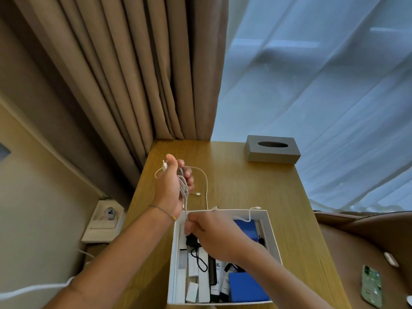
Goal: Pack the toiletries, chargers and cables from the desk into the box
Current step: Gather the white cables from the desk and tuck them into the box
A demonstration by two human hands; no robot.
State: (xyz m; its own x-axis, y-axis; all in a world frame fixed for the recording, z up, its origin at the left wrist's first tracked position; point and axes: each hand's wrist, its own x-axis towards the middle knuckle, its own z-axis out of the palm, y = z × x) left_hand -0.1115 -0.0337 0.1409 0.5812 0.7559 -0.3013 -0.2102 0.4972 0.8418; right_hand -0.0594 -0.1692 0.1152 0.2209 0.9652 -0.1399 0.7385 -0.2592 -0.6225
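Cable coiling over the box (270,233), bench nearly bare.
Left hand (171,186) grips white cable (184,186) loops; right hand (214,233) pinches the tail; next we judge: finish winding, drop it in.

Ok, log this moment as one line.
left hand: holds coiled white cable | right hand: pinches cable over open white box | wooden desk

This looks like a hotel room or bedroom. A wooden surface (256,188) sits against heavy beige drapes (133,74) and a sheer white curtain (323,85) over a window. A grey tissue box (273,150) stands on it, and a brown leather seat (367,241) is just beside.
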